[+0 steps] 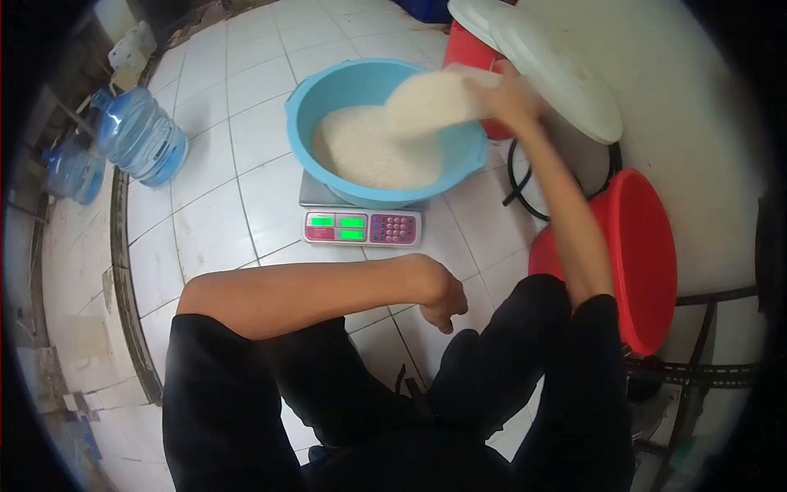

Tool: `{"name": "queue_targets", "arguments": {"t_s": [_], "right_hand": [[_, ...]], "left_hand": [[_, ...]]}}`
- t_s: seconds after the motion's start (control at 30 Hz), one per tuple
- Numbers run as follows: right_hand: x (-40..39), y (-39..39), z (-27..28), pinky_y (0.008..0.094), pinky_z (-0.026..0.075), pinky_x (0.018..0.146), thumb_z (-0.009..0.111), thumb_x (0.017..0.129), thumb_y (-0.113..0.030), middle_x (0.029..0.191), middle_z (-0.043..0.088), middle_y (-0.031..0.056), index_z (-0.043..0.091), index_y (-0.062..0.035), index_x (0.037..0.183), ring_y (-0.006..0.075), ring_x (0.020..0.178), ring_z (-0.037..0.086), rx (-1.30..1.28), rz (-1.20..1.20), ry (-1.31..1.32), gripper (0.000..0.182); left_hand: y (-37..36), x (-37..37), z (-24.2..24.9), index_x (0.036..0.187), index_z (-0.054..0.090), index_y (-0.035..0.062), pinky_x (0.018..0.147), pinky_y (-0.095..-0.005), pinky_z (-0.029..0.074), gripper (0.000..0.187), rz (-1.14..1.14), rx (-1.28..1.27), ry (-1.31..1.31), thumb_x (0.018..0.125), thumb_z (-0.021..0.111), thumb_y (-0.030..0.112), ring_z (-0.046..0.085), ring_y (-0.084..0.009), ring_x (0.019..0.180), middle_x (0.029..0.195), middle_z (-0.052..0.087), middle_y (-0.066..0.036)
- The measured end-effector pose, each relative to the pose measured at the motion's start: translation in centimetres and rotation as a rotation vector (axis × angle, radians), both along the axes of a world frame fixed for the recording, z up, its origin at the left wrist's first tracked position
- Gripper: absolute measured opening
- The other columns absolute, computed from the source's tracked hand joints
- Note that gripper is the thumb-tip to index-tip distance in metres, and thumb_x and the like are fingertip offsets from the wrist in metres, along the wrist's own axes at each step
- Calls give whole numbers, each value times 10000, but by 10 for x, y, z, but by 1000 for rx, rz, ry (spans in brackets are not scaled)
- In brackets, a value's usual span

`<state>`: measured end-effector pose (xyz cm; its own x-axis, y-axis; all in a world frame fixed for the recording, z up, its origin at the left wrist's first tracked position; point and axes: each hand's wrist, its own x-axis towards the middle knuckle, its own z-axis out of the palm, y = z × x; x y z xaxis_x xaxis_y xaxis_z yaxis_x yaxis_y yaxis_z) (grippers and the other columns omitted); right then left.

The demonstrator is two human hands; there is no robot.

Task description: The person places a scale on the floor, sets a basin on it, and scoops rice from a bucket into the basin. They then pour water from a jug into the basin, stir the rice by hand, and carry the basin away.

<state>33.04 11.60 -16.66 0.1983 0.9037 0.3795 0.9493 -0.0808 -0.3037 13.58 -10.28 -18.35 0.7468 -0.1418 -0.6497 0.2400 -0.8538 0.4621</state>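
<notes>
A light blue basin (309, 135) stands on a digital scale (362, 227) with green lit displays. White rice-like grain (369, 152) covers the basin's bottom. Over the basin's right side, my right hand (510, 100) grips a pale scoop or bowl (438, 98), tilted and blurred by motion, with grain at its left end. My left hand (443, 300) hangs in front of the scale, between my knees, its fingers curled downward and touching neither scale nor basin. Whether anything is inside those fingers cannot be made out.
A red tub (648, 262) stands at the right near my knee. Behind the basin are a red bucket (471, 49) and a white lid (566, 78) against the wall. A black hose (515, 184) lies near them. Blue water bottles (141, 135) stand at the left.
</notes>
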Motion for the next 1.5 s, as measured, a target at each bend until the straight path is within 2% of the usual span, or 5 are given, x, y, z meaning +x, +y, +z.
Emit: {"name": "queue_targets", "arguments": {"t_s": [0.33,0.47,0.67,1.03,1.5], "right_hand": [[-46,-16,-53,554,326,1050,854,598,-429,1367,376,253,423,-93,1393,442,1302,328,314,317,-497,964],[51,-23,11,497,320,1085,872,582,-445,1369,389,244,402,-31,1386,415,1313,323,485,301,-98,1019],[272,-182,106,413,384,1106,427,1011,-386,1507,259,178,280,-73,1463,335,1314,415,232,10,832,569],[539,-352,-183,459,509,904,694,752,-610,1258,582,150,539,-117,1326,307,1140,579,-671,-272,-510,772],[411,-316,-144,412,508,810,535,872,-543,1112,556,148,519,-79,1238,257,952,582,-826,-328,773,591]], "left_hand": [[8,-8,-17,1209,629,66,918,-499,498,500,54,18,-9,914,536,459,597,-364,1124,1191,646,-137],[13,-3,-20,1167,658,64,919,-496,497,484,27,-5,-5,917,532,458,605,-359,1109,1174,657,-134],[10,13,-1,1301,527,64,996,-498,452,490,-49,-115,50,979,475,430,569,-361,1165,1203,614,-167],[31,42,-56,1461,369,105,1058,-469,404,605,-10,-37,137,991,401,486,512,-357,1232,1307,535,-199],[43,55,-56,1460,368,113,1102,-443,370,627,106,-54,168,992,391,530,468,-344,1287,1395,484,-175]]}}
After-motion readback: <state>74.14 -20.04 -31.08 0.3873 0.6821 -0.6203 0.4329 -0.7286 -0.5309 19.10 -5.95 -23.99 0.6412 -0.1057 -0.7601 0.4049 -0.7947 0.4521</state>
